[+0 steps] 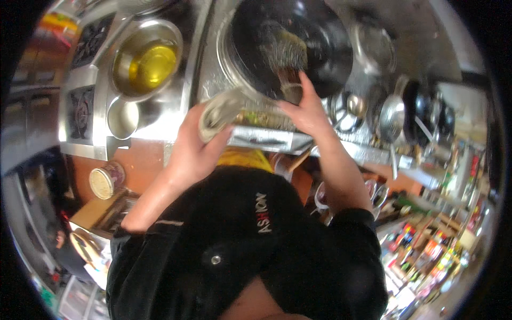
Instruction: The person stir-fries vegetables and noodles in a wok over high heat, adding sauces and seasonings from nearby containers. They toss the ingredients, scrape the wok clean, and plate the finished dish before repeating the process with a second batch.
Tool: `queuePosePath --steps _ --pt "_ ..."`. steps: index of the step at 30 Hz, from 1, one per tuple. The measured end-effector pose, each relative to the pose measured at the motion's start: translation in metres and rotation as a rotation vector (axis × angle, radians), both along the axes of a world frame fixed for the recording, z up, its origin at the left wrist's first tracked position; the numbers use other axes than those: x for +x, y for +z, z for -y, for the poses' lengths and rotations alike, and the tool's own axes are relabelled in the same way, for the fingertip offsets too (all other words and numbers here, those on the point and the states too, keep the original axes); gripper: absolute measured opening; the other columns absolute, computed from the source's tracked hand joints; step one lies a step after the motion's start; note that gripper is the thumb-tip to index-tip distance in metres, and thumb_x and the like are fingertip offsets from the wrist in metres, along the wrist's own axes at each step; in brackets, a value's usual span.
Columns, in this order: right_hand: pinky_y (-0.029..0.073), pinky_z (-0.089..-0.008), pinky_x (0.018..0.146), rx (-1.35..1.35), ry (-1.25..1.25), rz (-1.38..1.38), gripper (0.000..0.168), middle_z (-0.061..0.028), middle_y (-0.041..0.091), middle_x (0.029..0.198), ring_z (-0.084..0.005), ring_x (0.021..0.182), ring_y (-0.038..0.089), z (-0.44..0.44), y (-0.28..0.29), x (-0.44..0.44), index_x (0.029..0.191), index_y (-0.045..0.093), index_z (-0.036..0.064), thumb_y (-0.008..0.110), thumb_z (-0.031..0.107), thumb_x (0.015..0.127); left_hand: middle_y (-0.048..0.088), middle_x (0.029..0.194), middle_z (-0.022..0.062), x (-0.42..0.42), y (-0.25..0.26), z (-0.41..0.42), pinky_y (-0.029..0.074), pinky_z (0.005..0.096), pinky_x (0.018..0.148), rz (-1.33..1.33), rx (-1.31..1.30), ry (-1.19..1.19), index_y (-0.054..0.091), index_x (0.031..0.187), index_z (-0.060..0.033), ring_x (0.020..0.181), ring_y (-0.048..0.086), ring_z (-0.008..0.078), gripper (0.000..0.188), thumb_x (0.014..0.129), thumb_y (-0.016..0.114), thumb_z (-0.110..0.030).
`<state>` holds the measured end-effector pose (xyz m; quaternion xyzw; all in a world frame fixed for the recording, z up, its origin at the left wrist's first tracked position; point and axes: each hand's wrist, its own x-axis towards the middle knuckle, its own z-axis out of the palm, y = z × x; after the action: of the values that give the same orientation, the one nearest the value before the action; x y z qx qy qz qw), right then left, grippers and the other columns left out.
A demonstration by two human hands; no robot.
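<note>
A large dark wok [328, 48] sits at the top middle of the head view. My right hand [306, 110] grips the bound end of a bamboo wok brush [289, 52], whose blurred bristles are over the wok's inside. At the wok's near left rim, my left hand [196, 140] holds a folded, pale cloth [220, 114]; the blur hides whether the cloth touches the rim.
To the left, a steel bowl of yellow oil [154, 66] and a pale metal pot [123, 118] stand beside gas burners [81, 114]. A ladle [392, 116], steel bowls and dark pans lie to the right. The metal counter edge [260, 138] runs before my body.
</note>
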<state>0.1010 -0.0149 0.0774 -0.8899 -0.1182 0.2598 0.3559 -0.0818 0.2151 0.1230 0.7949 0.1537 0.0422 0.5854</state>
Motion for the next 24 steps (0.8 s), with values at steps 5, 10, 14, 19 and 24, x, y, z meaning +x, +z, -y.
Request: queuePosePath --steps 5,10,14,19,24 --pt "0.047 -0.0387 0.108 -0.689 0.438 0.130 0.049 -0.0117 0.063 0.138 -0.0308 0.127 0.060 0.009 -0.044 0.134 0.131 0.069 0.016 0.068 0.018 0.082 0.070 0.106 0.0246 -0.098 -0.111 -0.076 0.054 0.0450 0.085 -0.308 0.146 0.365 0.061 0.125 -0.0015 0.101 0.068 0.0400 0.039 0.091 0.067 -0.020" --pt "0.049 -0.0418 0.106 -0.442 0.140 0.216 0.053 -0.0143 0.067 0.132 -0.0347 0.123 0.062 -0.078 -0.097 0.195 0.133 0.067 0.021 0.063 0.012 0.081 0.071 0.106 0.0239 -0.302 -0.263 -0.095 0.054 0.0479 0.086 -1.347 0.314 0.383 0.061 0.128 -0.0035 0.103 0.068 0.0409 0.054 0.091 0.065 -0.043" --pt "0.051 -0.0423 0.104 -0.634 0.510 0.189 0.057 -0.0149 0.067 0.131 -0.0348 0.121 0.063 -0.032 -0.061 0.166 0.136 0.065 0.016 0.066 0.009 0.079 0.072 0.102 0.0215 -0.383 -0.268 -0.061 0.054 0.0468 0.083 -1.362 0.267 0.257 0.064 0.120 -0.0034 0.099 0.070 0.0381 0.050 0.091 0.065 -0.043" --pt "0.053 -0.0425 0.101 -0.532 0.176 0.330 0.052 -0.0187 0.068 0.127 -0.0338 0.117 0.066 -0.069 -0.066 0.249 0.131 0.067 0.011 0.067 0.013 0.079 0.073 0.097 0.0185 -0.386 -0.264 -0.071 0.055 0.0455 0.079 -1.311 0.287 0.210 0.067 0.110 -0.0033 0.094 0.071 0.0346 0.045 0.090 0.065 -0.044" --pt "0.048 -0.0427 0.108 -0.526 0.504 0.123 0.059 -0.0209 0.064 0.133 -0.0351 0.124 0.061 -0.047 -0.063 0.157 0.135 0.066 0.026 0.065 0.013 0.078 0.074 0.092 0.0155 -0.375 -0.259 -0.092 0.056 0.0442 0.076 -1.122 0.186 0.341 0.070 0.100 -0.0032 0.089 0.073 0.0311 0.043 0.089 0.065 -0.044"
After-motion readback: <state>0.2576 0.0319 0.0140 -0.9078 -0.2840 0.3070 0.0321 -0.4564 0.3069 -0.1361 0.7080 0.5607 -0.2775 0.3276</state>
